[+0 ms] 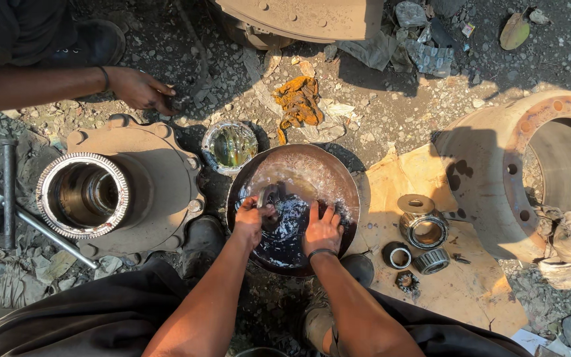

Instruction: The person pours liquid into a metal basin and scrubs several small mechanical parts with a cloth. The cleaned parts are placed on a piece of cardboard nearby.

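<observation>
While both of the person's hands are down in the round metal basin (328, 173), the dark liquid in it pools toward the near side, and that is where the work sits. The left hand (250, 219) is clenched around a small metal part (267, 196), which rises just above the fist and stands half out of the liquid; the fingers wrap it closely, seemingly so that the wet piece cannot slip. The right hand (323, 229) lies flat with fingers spread, pressed on something under the surface or on the basin's bottom; what it touches is hidden by the dark liquid, so I cannot tell whether it grasps anything. The part thus lies within the left grip and just beside the right hand's fingertips, near the middle of the basin.

The basin rests on gravel ground (391, 106), close between the person's knees, so both arms reach it straight down. To the right, on a sheet of cardboard (477, 284), several bearings and rings (423, 228) lie apart from the dirt. A large brake drum (530, 165) sits beyond them. On the left stands a wheel hub (110, 192) with a toothed ring, open end up, and a long metal bar (34, 225) lies across the ground by it. A small shiny bowl (230, 147) stands touching the basin's far left edge, and an orange rag (299, 100) lies behind it. Another person's hand (141, 88) reaches in from the upper left, holding a small dark object above the hub.
</observation>
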